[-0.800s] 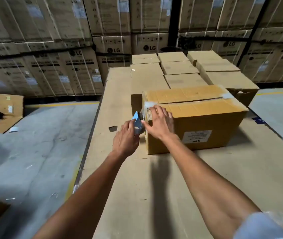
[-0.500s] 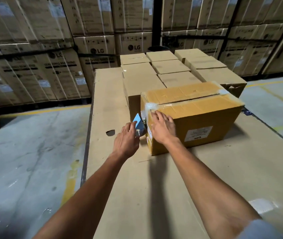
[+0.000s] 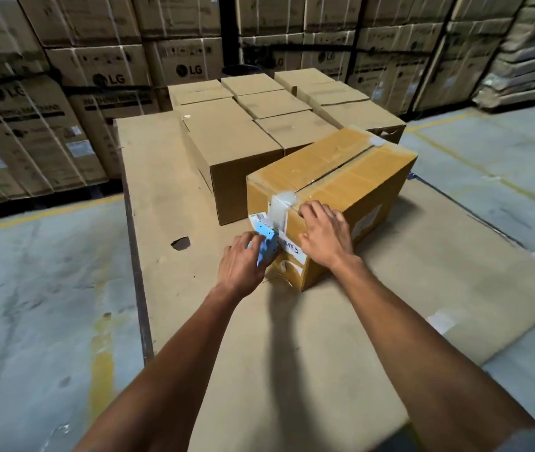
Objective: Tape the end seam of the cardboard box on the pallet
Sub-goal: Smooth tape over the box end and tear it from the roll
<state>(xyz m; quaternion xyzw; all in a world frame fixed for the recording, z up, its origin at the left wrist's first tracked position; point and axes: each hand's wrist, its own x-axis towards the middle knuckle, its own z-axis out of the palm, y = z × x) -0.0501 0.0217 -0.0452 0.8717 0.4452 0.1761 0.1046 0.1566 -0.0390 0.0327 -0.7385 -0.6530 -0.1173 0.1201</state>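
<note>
Left hand [image 3: 243, 265] clamped on blue tape dispenser [image 3: 266, 244], frame centre, against box [image 3: 334, 177] end face. Tape strip [image 3: 279, 212] runs vertically just above it. Right hand [image 3: 323, 236], fingers spread, presses the box's near top edge.

Box [image 3: 341, 177]: yellow-brown corrugated cardboard at centre frame, top glossy under clear tape.
Tape strip [image 3: 280, 207]: clear plastic film, shiny, whitish where it catches light, over the near top edge.
Tape dispenser [image 3: 265, 244]: light blue plastic, smooth, matt.
Labels [image 3: 292, 247]: white printed paper on the near end face.
Pallet cover [image 3: 292, 337]: plain brown cardboard sheet, matt, scuffed, with a torn hole at centre left.
Stacked cartons [image 3: 236, 138]: paler tan cardboard, matt, behind the box.
Floor [image 3: 37, 288]: grey concrete, dull, stained, with worn yellow paint lines.
</note>
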